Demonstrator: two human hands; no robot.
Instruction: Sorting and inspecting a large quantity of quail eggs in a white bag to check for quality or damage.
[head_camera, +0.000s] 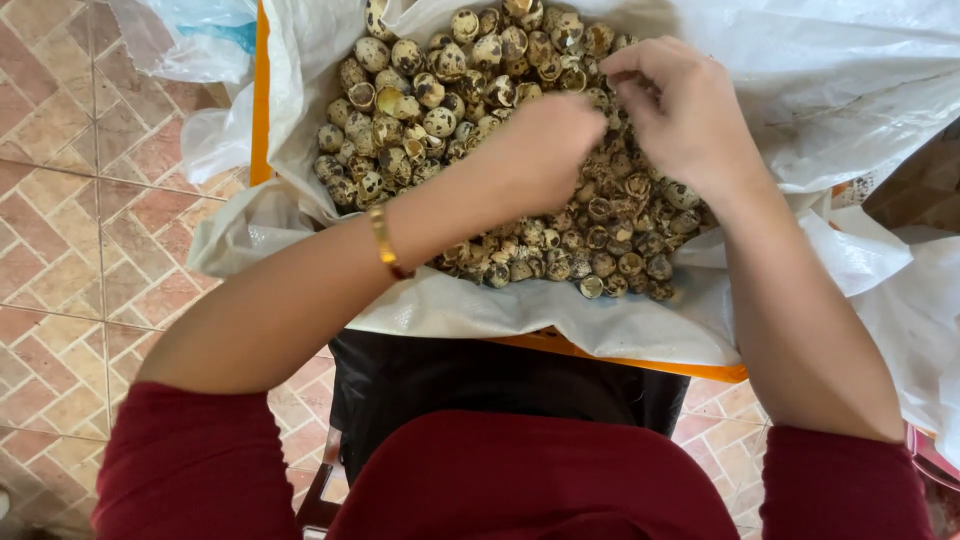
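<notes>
A heap of speckled quail eggshells (500, 150) is seen in a white sack (620, 325) lining an orange crate (262, 90) on a tiled floor (70, 250). The left hand (545, 140) is curled into the heap; its grasp cannot be told. Fingers (625, 75) of the right hand (685, 115) are pinched together over the shells.

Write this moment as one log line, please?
left hand: in speckled eggshells | right hand: pinching over shells, contents hidden | holder: white sack in orange crate
</notes>
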